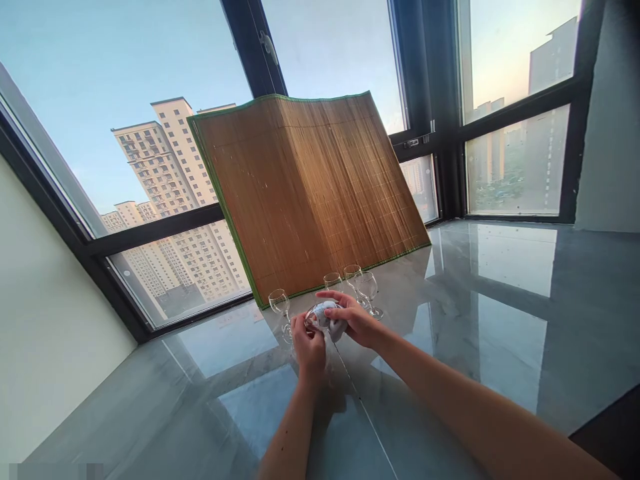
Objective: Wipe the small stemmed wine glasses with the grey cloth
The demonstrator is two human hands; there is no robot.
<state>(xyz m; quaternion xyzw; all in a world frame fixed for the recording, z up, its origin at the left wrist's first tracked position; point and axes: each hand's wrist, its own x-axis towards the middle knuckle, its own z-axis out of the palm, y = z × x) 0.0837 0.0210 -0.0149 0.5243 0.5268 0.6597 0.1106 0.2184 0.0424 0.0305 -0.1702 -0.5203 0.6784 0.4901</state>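
My left hand point(309, 347) is closed around a clear wine glass point(311, 316), held tilted above the sill; its stem is hidden by my fingers. My right hand point(356, 320) is closed on a white cloth point(338, 329), pressed to the glass with part of it seemingly in the bowl. Just beyond my left hand stands another wine glass point(279, 303), upright. Behind my right hand are more stemmed glasses, among them a glass point(369, 287) at the right and a glass point(333, 281) partly covered by my fingers.
A brown slatted mat point(320, 193) with green edging leans against the dark window frame point(425, 80) behind the glasses. The glossy grey stone sill point(510, 373) reflects the windows, and a thin seam runs along it. A pale wall point(45, 320) borders it on the left.
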